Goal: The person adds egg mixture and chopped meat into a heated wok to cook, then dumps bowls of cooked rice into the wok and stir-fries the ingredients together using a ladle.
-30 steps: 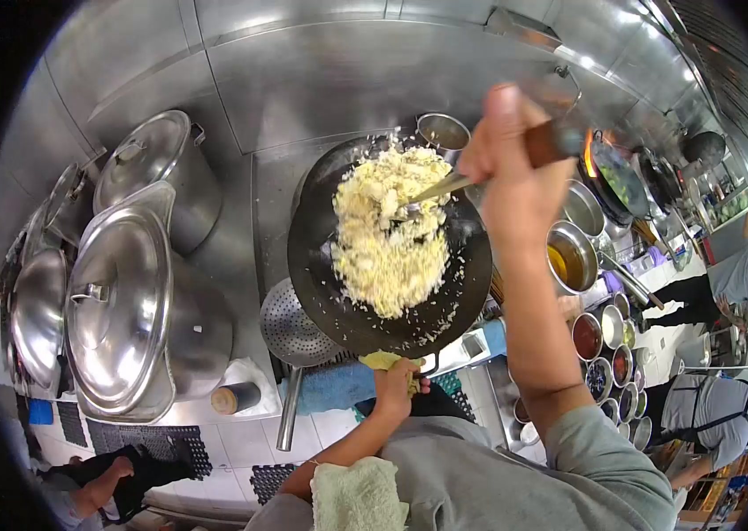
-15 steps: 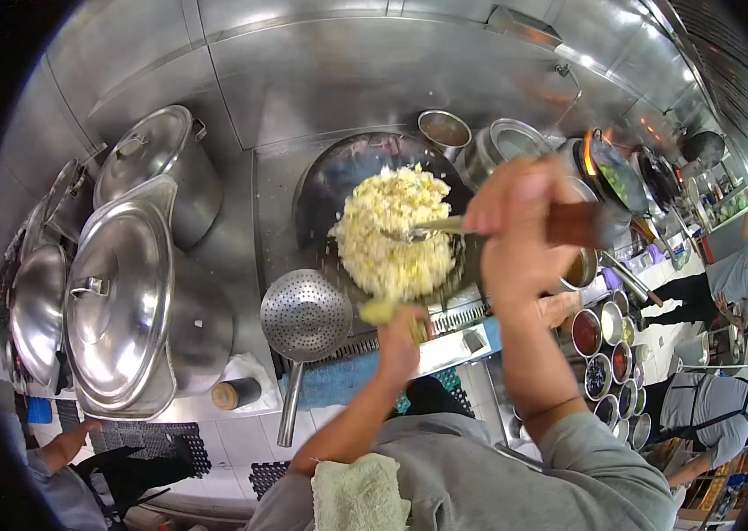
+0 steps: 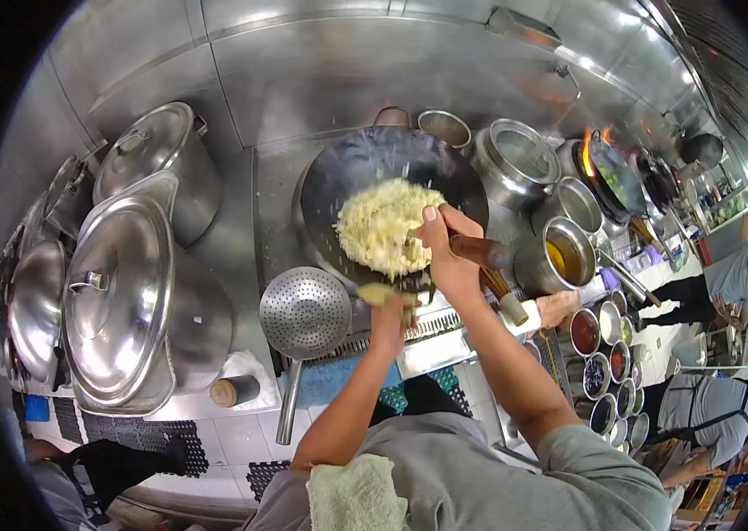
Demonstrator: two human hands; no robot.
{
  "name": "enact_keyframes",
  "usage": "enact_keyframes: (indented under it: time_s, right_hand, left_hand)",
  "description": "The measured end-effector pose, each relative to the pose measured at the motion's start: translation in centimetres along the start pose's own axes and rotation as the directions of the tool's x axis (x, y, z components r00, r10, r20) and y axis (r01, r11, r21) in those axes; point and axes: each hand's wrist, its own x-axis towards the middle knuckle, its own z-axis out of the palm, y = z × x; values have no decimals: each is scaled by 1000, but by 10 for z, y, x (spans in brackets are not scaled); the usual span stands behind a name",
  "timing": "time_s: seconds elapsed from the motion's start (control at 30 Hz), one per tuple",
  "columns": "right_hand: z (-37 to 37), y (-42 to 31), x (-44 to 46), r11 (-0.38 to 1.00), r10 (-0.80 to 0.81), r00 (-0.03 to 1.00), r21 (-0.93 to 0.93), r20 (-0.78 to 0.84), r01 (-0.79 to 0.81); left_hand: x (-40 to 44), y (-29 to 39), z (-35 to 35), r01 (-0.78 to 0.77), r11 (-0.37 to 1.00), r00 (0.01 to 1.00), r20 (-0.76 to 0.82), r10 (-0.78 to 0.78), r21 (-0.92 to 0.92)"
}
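A black wok (image 3: 338, 168) sits at the centre, tilted, with pale yellow rice and egg (image 3: 383, 226) in it, some grains in the air and blurred. At the wok's near rim my left hand (image 3: 389, 320) is closed on a yellowish cloth (image 3: 375, 294). My right hand (image 3: 453, 265), over the wok's right side, is wrapped round the wooden handle (image 3: 480, 251) of a metal utensil, whose head is hidden by the hand and the rice. A perforated strainer (image 3: 305, 311) lies just left of the wok.
Large lidded pots (image 3: 122, 301) stand at the left, near a small bottle (image 3: 236, 391). On the right are a pot of yellow liquid (image 3: 567, 254), several ingredient bowls (image 3: 584, 331) and a flaming wok (image 3: 613, 181). Co-workers (image 3: 710, 407) stand at the far right and a person is at lower left.
The wok has moved away from my body and tilted. My right hand has come down and left with the utensil, while my left hand has shifted up with the cloth.
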Motion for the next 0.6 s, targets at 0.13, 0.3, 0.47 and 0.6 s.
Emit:
enact_keyframes:
  time_s: [0.13, 0.3, 0.47, 0.6]
  right_hand:
    - [-19, -72, 50, 997, 41, 997, 63, -62, -37]
    - [-13, -50, 2, 970, -191, 978, 138, -89, 202]
    - [-12, -26, 23, 1000, -28, 998, -6, -61, 28]
    - [-31, -79, 40, 945, -204, 978, 253, -32, 206]
  left_hand:
    - [-92, -53, -26, 118, 984, 985, -141, -99, 135]
    - [-36, 20, 27, -154, 983, 982, 97, 164, -99]
    - [-66, -32, -14, 45, 999, 995, -87, -45, -11]
    - [-100, -5, 23, 73, 994, 992, -98, -80, -75]
